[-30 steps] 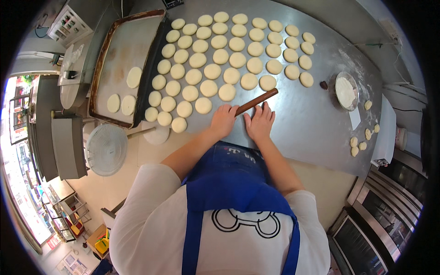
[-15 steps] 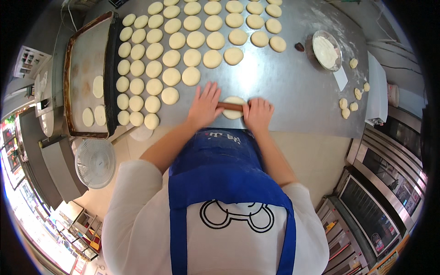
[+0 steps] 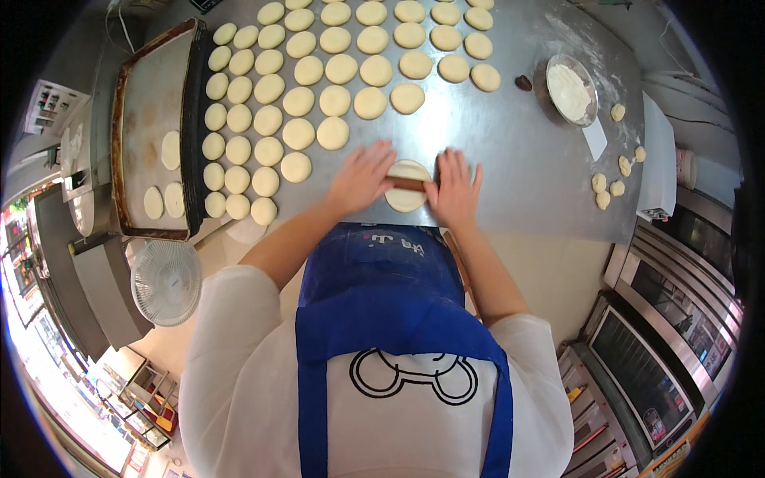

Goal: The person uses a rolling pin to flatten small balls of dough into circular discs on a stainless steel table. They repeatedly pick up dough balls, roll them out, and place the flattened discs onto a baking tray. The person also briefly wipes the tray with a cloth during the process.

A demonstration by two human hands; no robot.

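A short brown rolling pin [image 3: 409,184] lies crosswise on a flattened, pale oval of dough [image 3: 406,202] near the table's front edge. My left hand [image 3: 358,178] rests on the pin's left end, palm down with fingers stretched forward. On its right end lies my right hand [image 3: 456,188], its fingers likewise extended past the pin. Both palms hide the pin's ends. Beyond and left of my hands, rows of round dough pieces [image 3: 335,100] cover the metal table [image 3: 510,151].
At the left a dark-rimmed baking tray [image 3: 119,151] carries three flat dough ovals. To the right stand a bowl of white flour [image 3: 570,92], a white card-like piece [image 3: 594,141] and several small dough lumps [image 3: 624,166]. A small dark object [image 3: 523,83] lies beside the bowl.
Both hands have slid slightly forward, with fingers reaching farther past the rolling pin. The dough under it looks longer from front to back.
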